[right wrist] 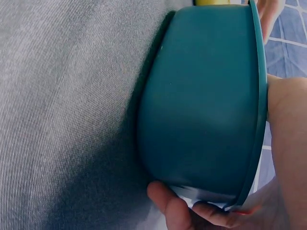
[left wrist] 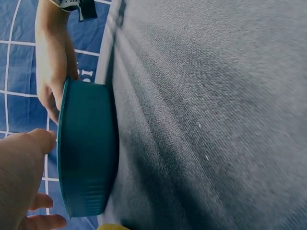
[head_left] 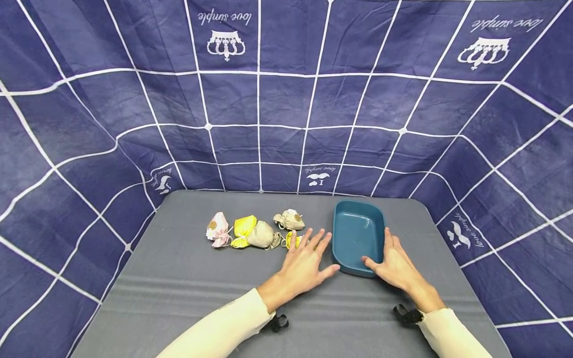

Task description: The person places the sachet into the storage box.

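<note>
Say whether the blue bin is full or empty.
Empty: the blue bin shows bare floor in the head view; the pouches lie outside.

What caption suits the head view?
Right hand grips a teal tray; left hand spreads open near small pouches.

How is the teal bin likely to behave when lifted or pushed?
The teal bin is probably stiff, since its walls look smooth and evenly shaped. It seems light: thin at the rim, with nothing lying inside. It sits broad and flat on the grey table, so sliding seems likelier than tipping.
</note>
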Motion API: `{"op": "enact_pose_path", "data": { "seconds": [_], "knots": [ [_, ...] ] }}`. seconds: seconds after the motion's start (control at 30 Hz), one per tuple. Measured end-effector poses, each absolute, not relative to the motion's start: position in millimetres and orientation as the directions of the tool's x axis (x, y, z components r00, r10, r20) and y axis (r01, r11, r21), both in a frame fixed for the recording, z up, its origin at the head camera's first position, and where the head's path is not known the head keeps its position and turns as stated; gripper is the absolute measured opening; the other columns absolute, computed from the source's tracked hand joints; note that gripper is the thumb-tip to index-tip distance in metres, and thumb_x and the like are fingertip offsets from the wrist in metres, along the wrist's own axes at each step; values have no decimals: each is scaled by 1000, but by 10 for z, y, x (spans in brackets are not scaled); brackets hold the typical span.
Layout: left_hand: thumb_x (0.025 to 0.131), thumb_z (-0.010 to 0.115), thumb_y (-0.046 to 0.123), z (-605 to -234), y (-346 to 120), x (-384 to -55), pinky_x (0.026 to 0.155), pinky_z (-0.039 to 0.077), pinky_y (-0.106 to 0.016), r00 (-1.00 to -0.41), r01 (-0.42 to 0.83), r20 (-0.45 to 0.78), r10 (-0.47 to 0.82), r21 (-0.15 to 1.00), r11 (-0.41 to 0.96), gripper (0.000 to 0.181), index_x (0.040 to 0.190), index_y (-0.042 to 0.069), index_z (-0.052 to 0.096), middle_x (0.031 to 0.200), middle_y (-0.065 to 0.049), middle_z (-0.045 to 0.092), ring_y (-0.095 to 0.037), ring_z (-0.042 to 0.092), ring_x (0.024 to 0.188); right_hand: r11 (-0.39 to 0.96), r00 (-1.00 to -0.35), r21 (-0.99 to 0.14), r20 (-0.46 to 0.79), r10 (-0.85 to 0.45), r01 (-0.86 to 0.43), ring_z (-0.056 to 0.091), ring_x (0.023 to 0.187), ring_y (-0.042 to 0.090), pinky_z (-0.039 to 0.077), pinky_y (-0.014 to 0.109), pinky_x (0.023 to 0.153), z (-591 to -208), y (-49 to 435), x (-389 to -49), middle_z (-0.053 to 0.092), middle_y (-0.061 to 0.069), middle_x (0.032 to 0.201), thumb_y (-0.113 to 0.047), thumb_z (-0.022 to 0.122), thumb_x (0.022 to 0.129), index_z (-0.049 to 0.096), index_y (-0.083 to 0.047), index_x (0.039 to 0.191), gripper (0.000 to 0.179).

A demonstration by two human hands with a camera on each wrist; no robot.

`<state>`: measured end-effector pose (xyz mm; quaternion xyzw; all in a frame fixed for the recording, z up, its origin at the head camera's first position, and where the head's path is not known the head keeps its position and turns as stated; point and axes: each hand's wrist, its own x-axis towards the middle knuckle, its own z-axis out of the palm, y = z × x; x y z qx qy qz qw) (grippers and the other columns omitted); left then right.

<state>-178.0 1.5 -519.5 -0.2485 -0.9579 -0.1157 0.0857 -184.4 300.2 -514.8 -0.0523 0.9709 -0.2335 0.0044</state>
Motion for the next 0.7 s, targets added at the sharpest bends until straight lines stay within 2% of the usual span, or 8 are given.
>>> {"op": "enact_pose_path", "data": {
  "seconds": [0.2,0.43,0.7],
  "knots": [
    [110,64,74,-5180,71,-1818,137,41,-71,-851,518,211,482,182,836,85,177,23,51,182,0,54,-34,58,166,874,-989,-466,13,-147,-136,53,153,69,48,78,125,-5141,3007,-1862,39,51,168,-50,85,104,12,23,175,125],
    [109,66,74,-5169,23,-1838,137,43,-68,-842,529,220,492,165,833,83,171,18,59,182,-2,55,-33,59,165,856,-980,-486,6,-198,-176,51,157,66,46,77,127,-5142,2959,-1891,36,47,173,-56,83,105,11,20,177,127],
    [105,72,75,-5198,-97,-1789,136,47,-62,-818,541,293,495,102,835,81,158,13,71,174,-6,64,-33,63,161,830,-962,-517,-42,-270,-210,50,161,62,45,76,129,-5101,2907,-1952,35,45,178,-68,90,94,11,16,179,143]
  ]
}}
